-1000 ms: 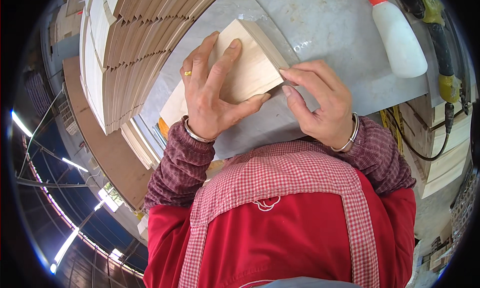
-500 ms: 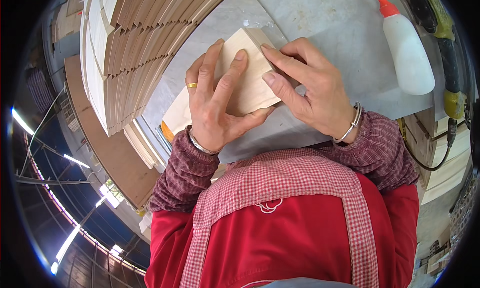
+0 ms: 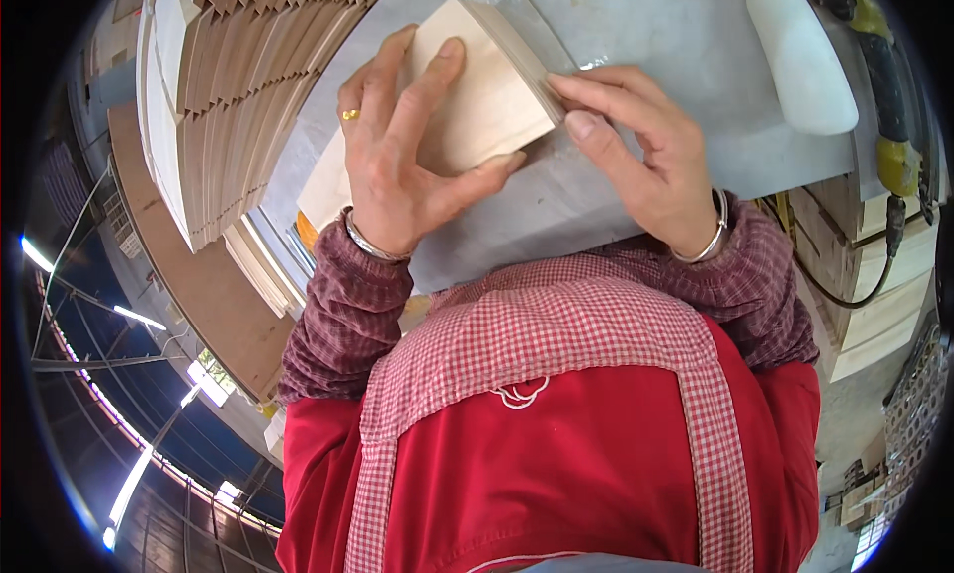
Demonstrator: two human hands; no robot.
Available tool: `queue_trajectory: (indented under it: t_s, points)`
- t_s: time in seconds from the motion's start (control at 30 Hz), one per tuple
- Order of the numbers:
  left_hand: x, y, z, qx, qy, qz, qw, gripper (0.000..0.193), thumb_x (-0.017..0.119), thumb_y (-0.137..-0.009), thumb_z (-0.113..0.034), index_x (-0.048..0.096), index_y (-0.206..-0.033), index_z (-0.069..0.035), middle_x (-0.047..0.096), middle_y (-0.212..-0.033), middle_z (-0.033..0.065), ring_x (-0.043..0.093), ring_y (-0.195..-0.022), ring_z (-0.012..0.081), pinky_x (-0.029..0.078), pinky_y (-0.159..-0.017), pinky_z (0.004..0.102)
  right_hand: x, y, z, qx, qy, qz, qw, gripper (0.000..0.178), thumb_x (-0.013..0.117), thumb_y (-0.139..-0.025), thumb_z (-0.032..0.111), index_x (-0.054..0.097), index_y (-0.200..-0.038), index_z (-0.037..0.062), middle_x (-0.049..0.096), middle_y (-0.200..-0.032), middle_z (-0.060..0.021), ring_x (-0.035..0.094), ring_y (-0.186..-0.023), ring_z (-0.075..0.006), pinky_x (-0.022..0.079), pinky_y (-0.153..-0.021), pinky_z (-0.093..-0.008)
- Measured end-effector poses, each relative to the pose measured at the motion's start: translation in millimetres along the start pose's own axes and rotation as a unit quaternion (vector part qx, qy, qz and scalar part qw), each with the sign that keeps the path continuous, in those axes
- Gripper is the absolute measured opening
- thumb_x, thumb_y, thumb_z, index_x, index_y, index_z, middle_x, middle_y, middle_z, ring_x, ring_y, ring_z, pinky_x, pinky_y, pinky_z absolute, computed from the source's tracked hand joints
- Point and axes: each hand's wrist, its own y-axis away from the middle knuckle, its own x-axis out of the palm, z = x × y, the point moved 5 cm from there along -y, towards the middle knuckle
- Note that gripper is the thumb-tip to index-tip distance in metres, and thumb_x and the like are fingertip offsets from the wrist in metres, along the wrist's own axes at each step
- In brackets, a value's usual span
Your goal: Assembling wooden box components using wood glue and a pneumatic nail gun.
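A pale, squarish wooden block (image 3: pixel 487 91) lies on the grey table in front of me. Fine lines run along its right side, as if it were thin boards stacked together; I cannot tell for certain. My left hand (image 3: pixel 397 146) grips it from the left, with the index finger flat on top, the other fingers by the far left side and the thumb along the near edge. At the right corner, my right hand (image 3: pixel 646 146) has its index fingertip and thumb against the block's side. Another pale board (image 3: pixel 326 187) shows partly behind my left wrist.
Tall stacks of notched wooden boards (image 3: pixel 238 96) stand on the left. On the grey table (image 3: pixel 656 36), a white squeeze bottle (image 3: pixel 803 61) lies at the far right, beside a yellow-and-black power tool (image 3: pixel 894 126) with a cable. Wooden pieces (image 3: pixel 884 295) are piled below the table's right side.
The whole view has shifted, so table items sit higher. My right fingers have slid toward the block's near right corner, with the thumb now off its top.
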Motion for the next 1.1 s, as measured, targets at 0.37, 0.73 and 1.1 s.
queue_trajectory:
  t_s: [0.37,0.73,1.1]
  points:
    - [4,1,-5,-0.004,-0.011,-0.003,1.0,0.077,0.084,-0.051,-0.036,0.059,-0.12,-0.014,0.047,-0.127,0.0171,0.046,-0.106,0.033,0.041,-0.091,0.0424,4,20,13,-0.067,0.062,-0.063,0.994,0.029,0.061,-0.073,-0.001,0.065,-0.102,-0.0002,0.061,-0.094,-0.0068,0.054,-0.073,-0.0169,0.045,-0.064,-0.0246]
    - [4,4,-11,0.034,-0.063,-0.04,0.997,0.071,0.081,-0.057,-0.038,0.058,-0.12,-0.012,0.05,-0.124,0.02,0.051,-0.104,0.0339,0.044,-0.089,0.0421,6,21,28,-0.097,0.185,-0.024,0.978,0.031,0.062,-0.075,-0.002,0.065,-0.107,-0.0004,0.061,-0.098,-0.0066,0.055,-0.076,-0.0135,0.044,-0.066,-0.0213]
    - [4,4,4,0.021,0.004,-0.049,0.999,0.073,0.078,-0.06,-0.041,0.056,-0.12,-0.006,0.047,-0.124,0.0236,0.046,-0.108,0.0384,0.039,-0.093,0.0466,-127,-3,66,-0.073,0.418,-0.115,0.898,0.031,0.063,-0.082,0.01,0.063,-0.112,0.0074,0.066,-0.1,-0.0062,0.061,-0.083,-0.0158,0.049,-0.074,-0.0247]
